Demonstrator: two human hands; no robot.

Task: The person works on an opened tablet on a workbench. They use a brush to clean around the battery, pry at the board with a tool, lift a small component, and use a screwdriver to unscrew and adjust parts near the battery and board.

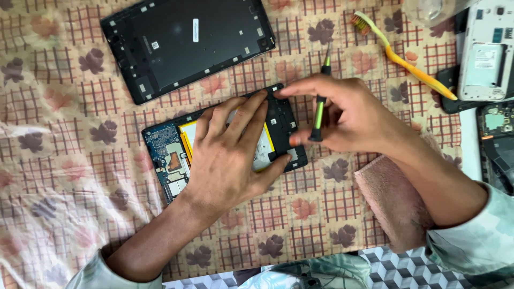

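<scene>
Middle of the opened tablet (171, 155) hidden under the left hand (227, 155), screwdriver (320, 101) tip lost behind the right hand (348, 115), white phone (487, 51) cut by the top edge, dark circuit board (495, 147) cut by the right edge, clear object (428, 10) at top blurred.

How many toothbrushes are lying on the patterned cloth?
1. The yellow toothbrush lies at the upper right, beyond the right hand, beside a white phone. Others may be hidden.
</scene>
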